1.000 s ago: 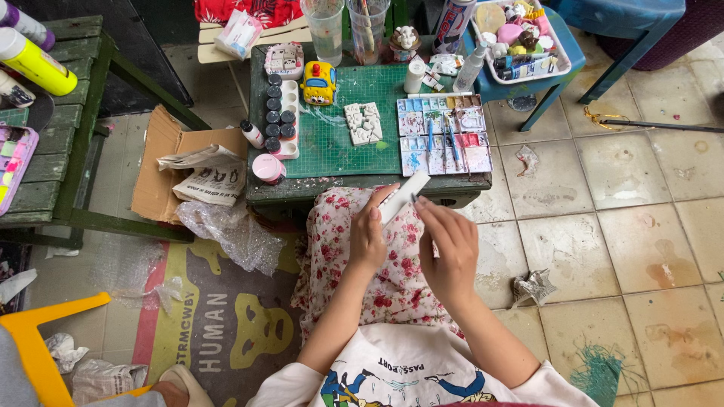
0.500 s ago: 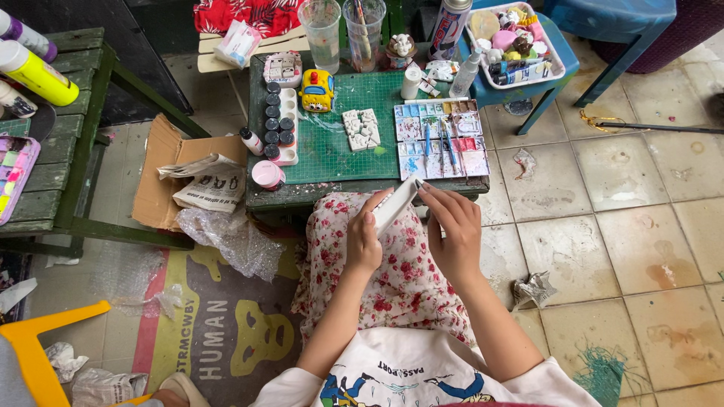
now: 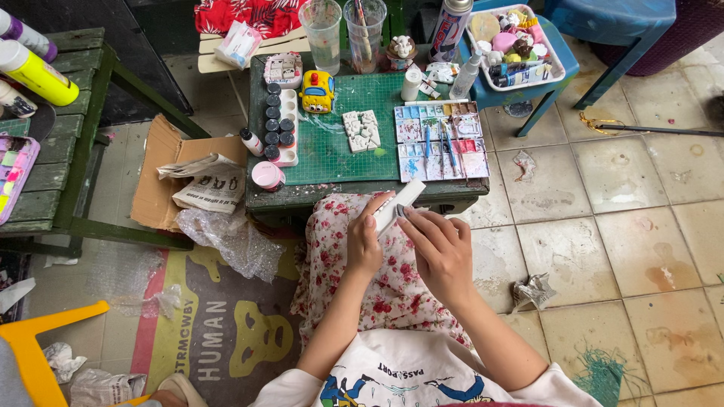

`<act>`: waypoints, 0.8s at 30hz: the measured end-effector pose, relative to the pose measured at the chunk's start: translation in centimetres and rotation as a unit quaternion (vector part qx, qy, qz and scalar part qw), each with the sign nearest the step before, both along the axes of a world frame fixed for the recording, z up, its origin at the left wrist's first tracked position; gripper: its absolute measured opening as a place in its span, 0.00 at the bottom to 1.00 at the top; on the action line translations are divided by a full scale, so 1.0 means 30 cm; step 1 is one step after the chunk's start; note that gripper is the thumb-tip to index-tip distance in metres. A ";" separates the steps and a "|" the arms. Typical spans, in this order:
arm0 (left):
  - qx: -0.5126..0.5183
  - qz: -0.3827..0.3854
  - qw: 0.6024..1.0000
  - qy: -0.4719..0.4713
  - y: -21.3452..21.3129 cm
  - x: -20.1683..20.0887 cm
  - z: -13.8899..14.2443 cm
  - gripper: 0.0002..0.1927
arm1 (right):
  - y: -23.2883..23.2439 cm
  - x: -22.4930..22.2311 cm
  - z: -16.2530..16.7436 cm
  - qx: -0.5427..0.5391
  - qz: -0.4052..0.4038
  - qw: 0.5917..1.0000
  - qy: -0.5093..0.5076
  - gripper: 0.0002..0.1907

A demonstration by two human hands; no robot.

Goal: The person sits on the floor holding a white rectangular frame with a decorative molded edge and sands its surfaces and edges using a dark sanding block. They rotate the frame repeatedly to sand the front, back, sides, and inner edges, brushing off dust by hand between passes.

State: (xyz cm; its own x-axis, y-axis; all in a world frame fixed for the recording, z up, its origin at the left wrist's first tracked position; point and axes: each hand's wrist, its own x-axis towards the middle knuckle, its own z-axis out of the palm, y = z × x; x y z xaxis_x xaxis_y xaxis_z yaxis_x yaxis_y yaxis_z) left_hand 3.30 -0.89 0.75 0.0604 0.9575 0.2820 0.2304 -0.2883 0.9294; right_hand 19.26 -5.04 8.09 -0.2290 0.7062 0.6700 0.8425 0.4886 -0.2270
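Observation:
I sit at a small low table with a green cutting mat [image 3: 339, 147]. My left hand [image 3: 364, 243] grips a small white flat piece [image 3: 400, 205] over my flowered lap, just under the table's front edge. My right hand [image 3: 440, 249] lies against the same piece, fingertips pressing a tiny grey thing to its lower end. On the mat lie a white cast relief tile [image 3: 361, 130], a paint palette [image 3: 441, 142] with brushes, and a yellow toy car [image 3: 317, 90].
A tray of small black paint pots [image 3: 277, 124] and a pink jar [image 3: 267, 175] sit at the table's left. Two water cups [image 3: 323, 26], a spray can and a white basket [image 3: 513, 38] of bits stand behind. A cardboard box [image 3: 177, 177], bubble wrap and a green bench lie left.
Both hands with the white piece have stayed over my lap; the right hand has shifted slightly along the piece. The view has tilted a little.

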 end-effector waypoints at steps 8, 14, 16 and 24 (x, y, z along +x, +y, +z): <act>0.026 0.015 1.000 0.000 -0.020 0.004 0.015 0.41 | -0.014 0.009 0.043 -0.018 0.003 0.998 -0.067 0.24; 0.030 0.010 0.999 -0.006 -0.020 0.006 0.021 0.42 | -0.008 0.043 0.075 -0.043 -0.051 0.995 -0.081 0.23; 0.036 0.015 0.999 -0.005 -0.017 0.013 0.014 0.42 | -0.005 0.053 0.078 -0.044 -0.002 0.992 -0.116 0.26; 0.059 0.042 0.997 -0.002 -0.024 0.024 -0.007 0.40 | 0.019 0.078 0.079 -0.011 -0.011 0.990 -0.142 0.23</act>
